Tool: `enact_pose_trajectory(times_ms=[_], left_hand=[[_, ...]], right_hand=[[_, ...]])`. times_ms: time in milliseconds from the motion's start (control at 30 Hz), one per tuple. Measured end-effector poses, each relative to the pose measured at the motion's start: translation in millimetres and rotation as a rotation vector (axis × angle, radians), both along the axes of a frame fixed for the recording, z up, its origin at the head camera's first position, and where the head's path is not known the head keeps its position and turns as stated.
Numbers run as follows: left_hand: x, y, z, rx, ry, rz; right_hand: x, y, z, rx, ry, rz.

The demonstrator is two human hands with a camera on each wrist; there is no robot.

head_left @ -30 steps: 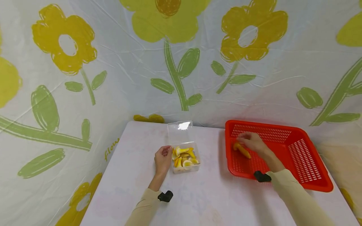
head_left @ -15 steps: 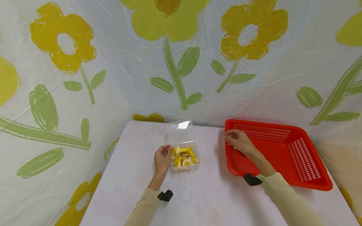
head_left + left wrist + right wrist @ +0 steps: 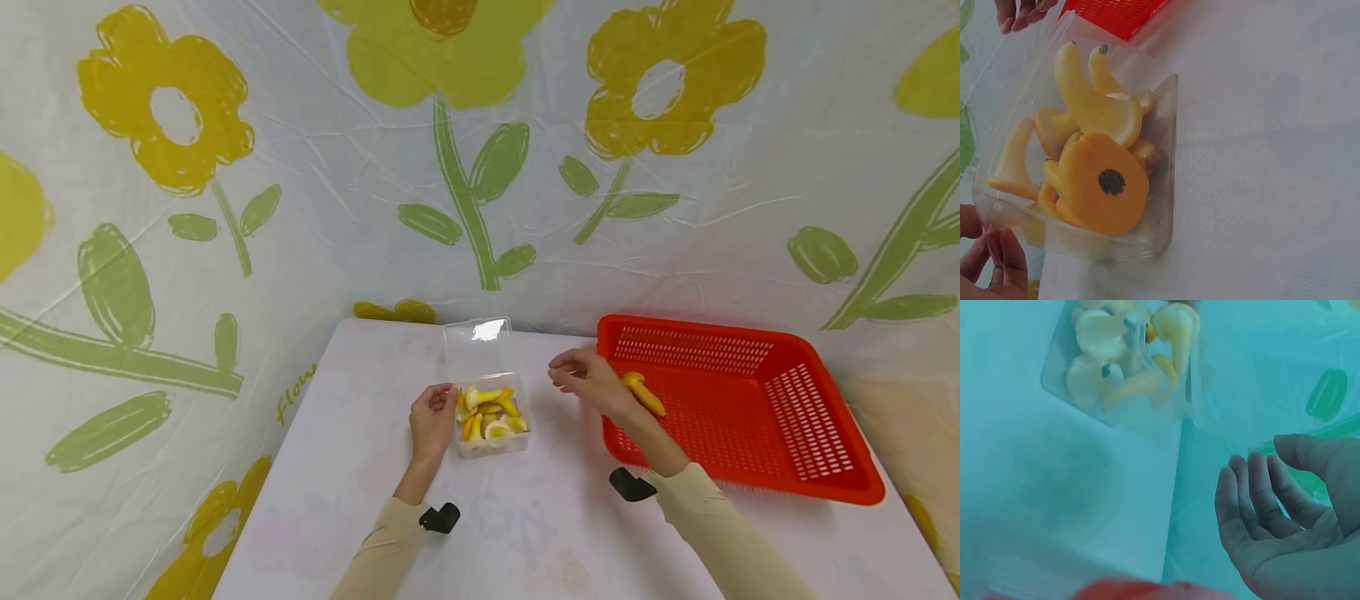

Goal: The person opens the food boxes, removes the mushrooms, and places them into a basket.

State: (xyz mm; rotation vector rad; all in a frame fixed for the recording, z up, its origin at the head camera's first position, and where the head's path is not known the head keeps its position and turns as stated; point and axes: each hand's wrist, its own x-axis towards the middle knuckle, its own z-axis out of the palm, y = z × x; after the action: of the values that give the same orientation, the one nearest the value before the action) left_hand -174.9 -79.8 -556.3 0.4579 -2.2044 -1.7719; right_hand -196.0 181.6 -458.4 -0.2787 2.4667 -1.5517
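Left fingers [image 3: 1013, 253] apparently pinching a clear box [image 3: 495, 447], yellow mushrooms [image 3: 1107, 181] inside beside them, right fingers [image 3: 1261, 487] loosely curved, apart

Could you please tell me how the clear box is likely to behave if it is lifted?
The clear box would probably flex a little, since its see-through plastic looks thin. Its raised lid may swing, as it stands open at the back edge. The yellow mushrooms might shift, being loosely heaped.
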Motion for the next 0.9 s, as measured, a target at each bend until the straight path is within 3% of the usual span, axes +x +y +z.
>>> enact_pose_trajectory(times_ms=[233,533,900], left_hand=[[-1.4,0,-2.9,-0.014,0.003,-0.001],[-2.6,0,-4.5,-0.010,0.013,-0.003],[-2.3,0,-5.5,-0.002,0.000,-0.008]], right_hand=[[0.8,-19,-11.8,0.033,-0.014,0.075],[0.9,-45,-25.1,0.117,0.031,0.321],[-2.4,-75,-34.1,0.257,0.166,0.502]])
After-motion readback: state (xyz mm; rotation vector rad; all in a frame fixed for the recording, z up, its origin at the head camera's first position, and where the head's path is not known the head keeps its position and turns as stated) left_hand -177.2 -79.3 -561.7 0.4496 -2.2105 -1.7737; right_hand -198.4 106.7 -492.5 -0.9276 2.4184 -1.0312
